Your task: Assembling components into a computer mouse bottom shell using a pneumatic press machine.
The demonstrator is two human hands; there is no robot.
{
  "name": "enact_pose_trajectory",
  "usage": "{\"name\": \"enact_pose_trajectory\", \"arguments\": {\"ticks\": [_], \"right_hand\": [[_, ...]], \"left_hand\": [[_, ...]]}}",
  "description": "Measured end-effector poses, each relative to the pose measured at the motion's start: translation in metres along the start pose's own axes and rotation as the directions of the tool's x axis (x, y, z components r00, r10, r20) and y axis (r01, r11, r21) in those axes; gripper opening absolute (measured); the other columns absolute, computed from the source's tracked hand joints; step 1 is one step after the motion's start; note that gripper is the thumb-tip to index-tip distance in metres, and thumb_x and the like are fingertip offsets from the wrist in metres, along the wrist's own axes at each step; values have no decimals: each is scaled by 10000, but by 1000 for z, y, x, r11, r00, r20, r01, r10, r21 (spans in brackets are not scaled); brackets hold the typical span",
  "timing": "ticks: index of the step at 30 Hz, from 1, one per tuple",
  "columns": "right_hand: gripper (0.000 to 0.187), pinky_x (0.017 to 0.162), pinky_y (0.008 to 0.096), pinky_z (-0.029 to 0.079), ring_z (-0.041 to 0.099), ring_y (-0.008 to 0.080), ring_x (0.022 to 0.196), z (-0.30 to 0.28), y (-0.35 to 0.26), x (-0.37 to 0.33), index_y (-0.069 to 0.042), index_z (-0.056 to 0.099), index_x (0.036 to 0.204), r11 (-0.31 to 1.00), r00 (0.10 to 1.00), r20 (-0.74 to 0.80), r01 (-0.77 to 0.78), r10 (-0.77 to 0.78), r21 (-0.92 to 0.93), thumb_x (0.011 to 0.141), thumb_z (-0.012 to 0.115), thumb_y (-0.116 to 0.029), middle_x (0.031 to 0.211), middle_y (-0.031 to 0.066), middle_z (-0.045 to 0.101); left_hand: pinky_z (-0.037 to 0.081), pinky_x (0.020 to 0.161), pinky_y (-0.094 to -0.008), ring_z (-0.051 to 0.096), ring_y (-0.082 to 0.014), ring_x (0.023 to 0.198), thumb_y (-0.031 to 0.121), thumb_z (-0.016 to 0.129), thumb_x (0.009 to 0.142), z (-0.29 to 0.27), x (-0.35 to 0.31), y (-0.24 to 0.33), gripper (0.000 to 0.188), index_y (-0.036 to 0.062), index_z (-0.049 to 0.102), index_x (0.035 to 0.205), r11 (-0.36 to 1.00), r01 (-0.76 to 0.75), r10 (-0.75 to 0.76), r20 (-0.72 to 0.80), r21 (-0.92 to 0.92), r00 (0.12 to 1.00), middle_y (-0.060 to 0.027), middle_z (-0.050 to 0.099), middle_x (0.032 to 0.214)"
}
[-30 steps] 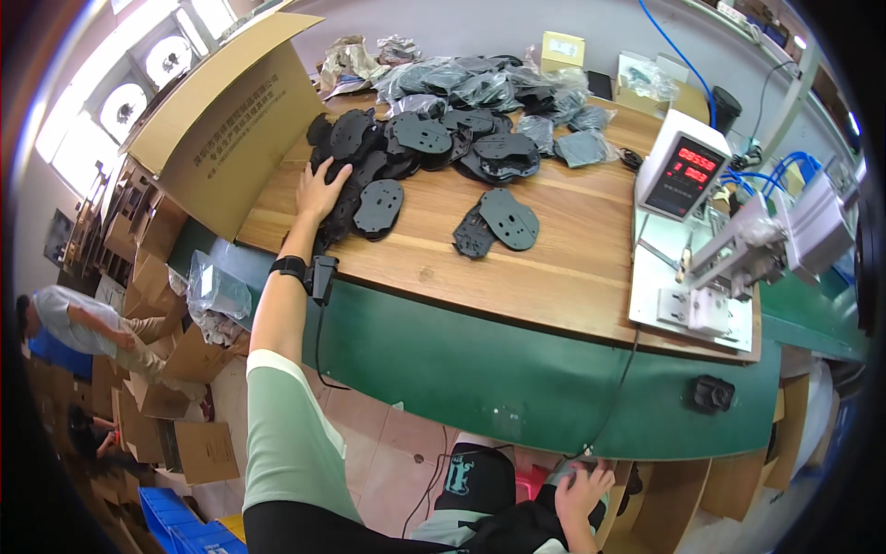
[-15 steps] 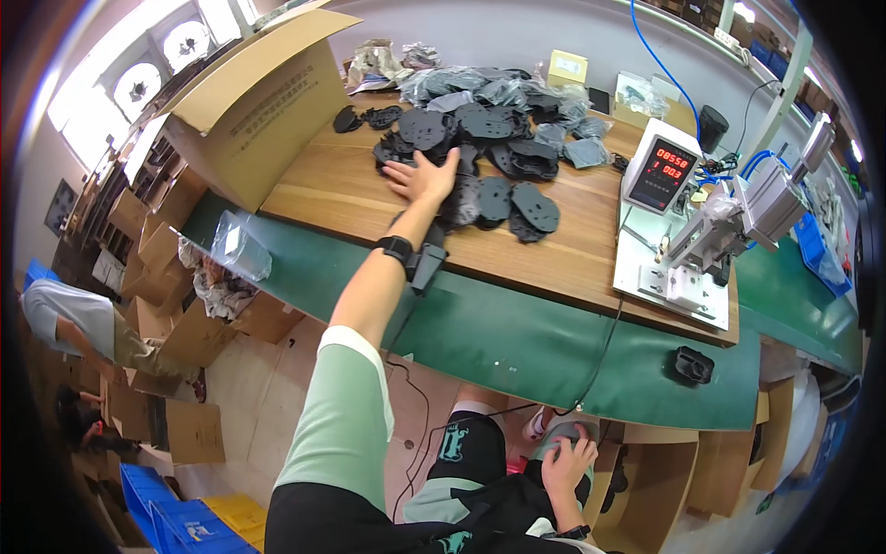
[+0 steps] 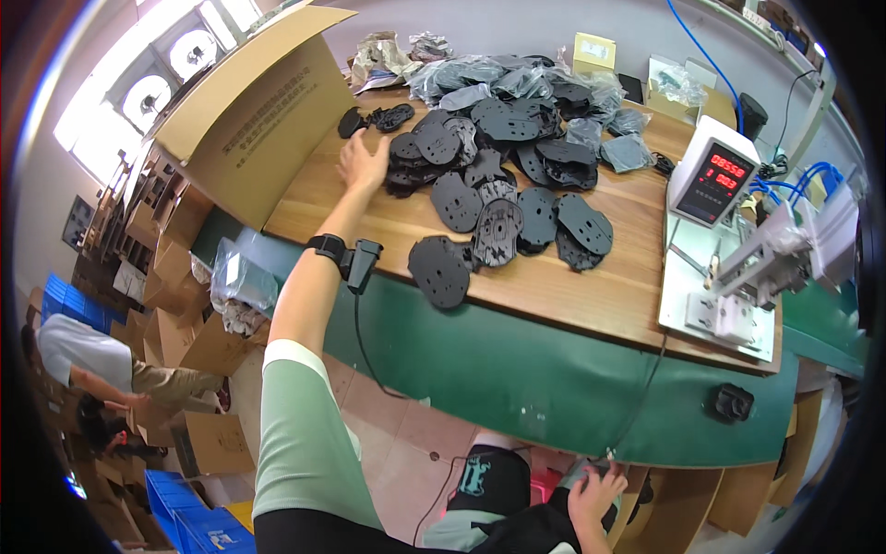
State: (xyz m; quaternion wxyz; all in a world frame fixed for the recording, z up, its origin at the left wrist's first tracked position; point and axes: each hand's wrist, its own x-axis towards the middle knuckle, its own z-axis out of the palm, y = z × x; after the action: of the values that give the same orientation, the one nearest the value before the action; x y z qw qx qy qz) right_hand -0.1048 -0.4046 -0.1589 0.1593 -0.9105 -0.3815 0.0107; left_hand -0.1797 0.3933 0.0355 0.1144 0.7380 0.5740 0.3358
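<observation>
My left hand (image 3: pixel 363 163) hovers at the left edge of a pile of dark plastic plates (image 3: pixel 432 148), its fingers spread and holding nothing. Close beyond its fingertips lie a few small dark parts (image 3: pixel 391 116). Rounded plates with holes spread over the wooden board, and one plate (image 3: pixel 441 272) lies at the board's near edge. My right hand (image 3: pixel 593 499) rests low by my leg, below the bench edge. Its fingers are loosely bent and apart, and I see nothing held in them. A black strap with a small box (image 3: pixel 362 266) sits on my left wrist.
A tall cardboard box (image 3: pixel 268 129) stands left of the pile. Bagged parts (image 3: pixel 498 76) lie behind it. A press machine (image 3: pixel 738 277) with a red-digit display (image 3: pixel 715 177) occupies the right. A small black object (image 3: pixel 731 403) sits on the green bench (image 3: pixel 544 369). Another person (image 3: pixel 88 355) is at far left.
My left hand has moved left, from on top of the plates to the pile's left edge. Several plates now lie nearer the front of the board. The view has shifted slightly.
</observation>
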Motion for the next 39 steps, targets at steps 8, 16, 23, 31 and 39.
{"name": "enact_pose_trajectory", "arguments": {"ticks": [8,16,23,31,39], "right_hand": [[485,1151,678,356,555,559,1231,-52,-29,24,14,779,1077,943,939,241,-173,245,-284,923,653,-428,1168,325,694],[449,1153,695,311,450,552,1363,-49,-41,15,34,700,1165,906,908,273,-207,318,-369,857,678,-292,1361,318,571],[226,1143,660,306,425,520,1382,-41,-30,-13,-72,670,1011,976,977,17,-211,213,-61,786,668,-97,1462,291,490],[184,1142,593,333,442,468,1410,-50,-10,-38,-97,696,974,989,986,-91,-136,141,58,791,681,-87,1489,198,519],[227,1152,575,336,438,436,1436,-57,16,-64,-119,735,1041,964,996,-66,-44,63,264,819,697,-87,1525,152,510]], "left_hand": [[90,1312,-639,78,-449,1661,731,539,1004,67,125,-68,707,468,415,1649,921,-136,128,46,365,991,-247,137,1790],[127,1317,-597,190,-375,1657,754,401,1045,90,164,-95,656,369,641,1519,933,-301,258,216,198,942,-176,244,1787],[124,1320,-607,172,-372,1659,706,463,1046,67,83,-84,625,370,596,1557,925,-309,249,262,222,932,-138,215,1801],[64,1329,-601,136,-371,1668,629,427,1071,45,-53,9,590,317,625,1531,989,-9,-29,252,148,967,-101,172,1817],[170,1320,-543,269,-437,1607,618,529,1058,-25,-164,58,667,119,642,1486,947,-306,318,146,-99,937,-287,375,1686]]}}
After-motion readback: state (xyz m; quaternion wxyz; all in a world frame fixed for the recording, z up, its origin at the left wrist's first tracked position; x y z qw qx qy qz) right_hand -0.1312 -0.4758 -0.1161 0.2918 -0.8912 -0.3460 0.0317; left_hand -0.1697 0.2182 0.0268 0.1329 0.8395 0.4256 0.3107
